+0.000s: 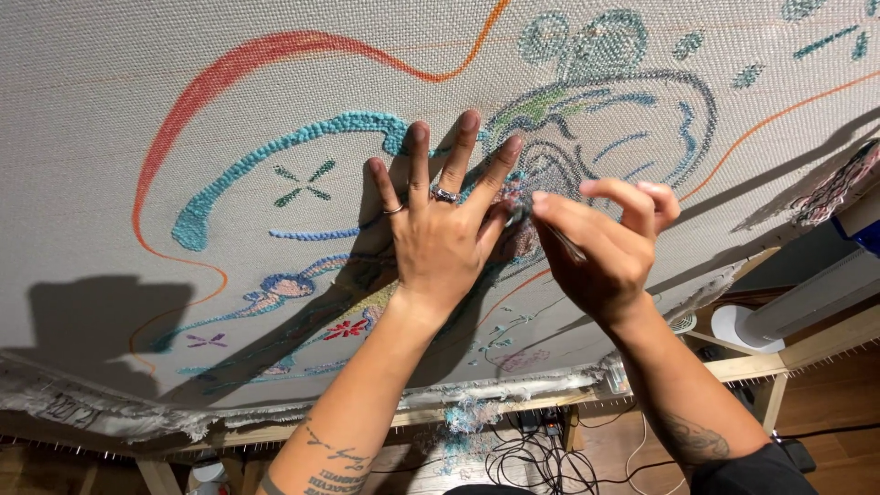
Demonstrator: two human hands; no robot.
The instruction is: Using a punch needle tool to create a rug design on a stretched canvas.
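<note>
The left hand [438, 240] is pressing flat against the tufting cloth [110, 110], fingers spread apart and holding nothing, two of them wearing rings. The right hand [605, 240] is pinching its thumb and fingertips together on a thin metal tool [561, 240], whose tip is meeting a small tuft of yarn [515, 209] just beside the left index finger, at the edge of the grey spiral motif [559, 165].

A slip looks possible here: the point is working so close to the left fingers that a jerk could prick them, and too hard a tug could pull neighbouring loops out or snag the weave.

Around the hands, a raised blue yarn arc [275, 151], an orange drawn outline [202, 82] and a small red flower [346, 328] are filling the cloth. The wooden frame [513, 403] is running along the cloth's lower edge, with loose yarn scraps [472, 417] hanging there and black cables [532, 458] lying on the floor below. The left hand is covering part of the spot being worked.
</note>
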